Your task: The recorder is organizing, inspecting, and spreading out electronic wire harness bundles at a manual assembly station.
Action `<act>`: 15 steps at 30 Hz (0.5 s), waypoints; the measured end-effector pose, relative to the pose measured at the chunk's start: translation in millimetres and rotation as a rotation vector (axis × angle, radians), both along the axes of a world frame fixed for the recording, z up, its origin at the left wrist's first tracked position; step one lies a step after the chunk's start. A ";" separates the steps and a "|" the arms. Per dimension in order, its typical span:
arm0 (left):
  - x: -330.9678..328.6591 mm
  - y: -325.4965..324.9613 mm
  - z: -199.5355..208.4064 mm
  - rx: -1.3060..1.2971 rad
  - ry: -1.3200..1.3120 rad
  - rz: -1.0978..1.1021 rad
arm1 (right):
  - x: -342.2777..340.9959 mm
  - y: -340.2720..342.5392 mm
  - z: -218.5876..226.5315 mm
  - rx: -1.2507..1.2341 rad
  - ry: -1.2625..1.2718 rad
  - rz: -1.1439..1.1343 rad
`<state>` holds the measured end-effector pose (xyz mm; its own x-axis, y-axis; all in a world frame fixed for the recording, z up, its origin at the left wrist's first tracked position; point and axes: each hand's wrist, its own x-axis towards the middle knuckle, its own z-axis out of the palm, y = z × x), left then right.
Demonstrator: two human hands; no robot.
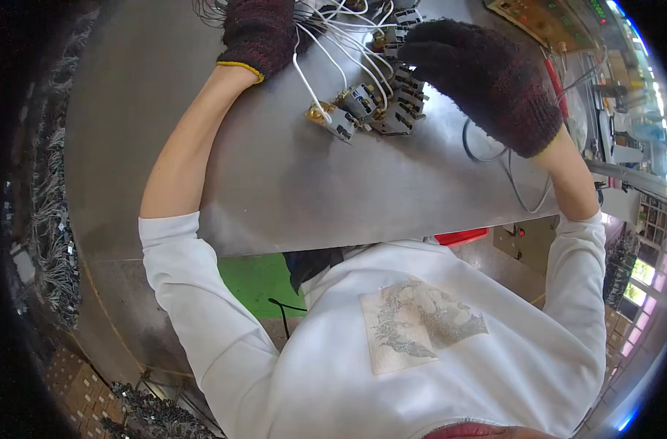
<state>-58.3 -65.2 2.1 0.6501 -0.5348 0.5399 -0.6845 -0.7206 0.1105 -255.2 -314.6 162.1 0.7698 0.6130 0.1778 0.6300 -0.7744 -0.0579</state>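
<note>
My left hand, in a dark knitted glove with a yellow cuff, is closed round a bundle of white wires at the top of the view. The wires fan out to the right, each ending at a small grey, boxy electrical part with brass-coloured metal and black slots. Several of these parts stand close together in a curved row on the metal table. Gloved alike, my right hand lies over the right side of that row. Its fingers stretch leftward, with the tips at the parts; whether they press on any is hard to see.
The grey metal table has its front edge at my body. A test device with lit displays sits at the far right. A grey cable loops near my right wrist. Bundles of wired parts hang at the far left.
</note>
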 end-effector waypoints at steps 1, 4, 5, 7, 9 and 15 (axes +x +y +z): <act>0.5 -0.1 -0.8 -0.005 -0.004 0.005 | 1.2 -1.6 -0.6 0.022 0.025 -0.003; 1.4 0.5 -2.9 -0.003 -0.027 0.027 | 3.5 -5.8 -2.5 -0.088 -0.050 0.054; 1.6 0.2 -3.8 0.000 -0.036 0.033 | 3.4 -7.1 -3.0 -0.155 -0.101 0.082; 2.7 0.0 -5.2 -0.010 -0.009 0.024 | 0.7 -7.6 -7.0 -0.108 -0.106 0.031; 4.6 -1.6 -6.6 0.001 -0.006 0.030 | -5.5 -9.4 -9.6 -0.013 -0.059 -0.054; 3.3 1.7 -6.4 -0.009 -0.109 0.012 | -29.7 -14.4 -19.8 0.349 0.237 -0.325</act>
<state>-54.9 -63.5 -4.3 0.5936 -0.5222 0.6123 -0.6840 -0.7283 0.0420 -284.9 -329.0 142.3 0.9540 0.2719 0.1266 0.2993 -0.8369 -0.4583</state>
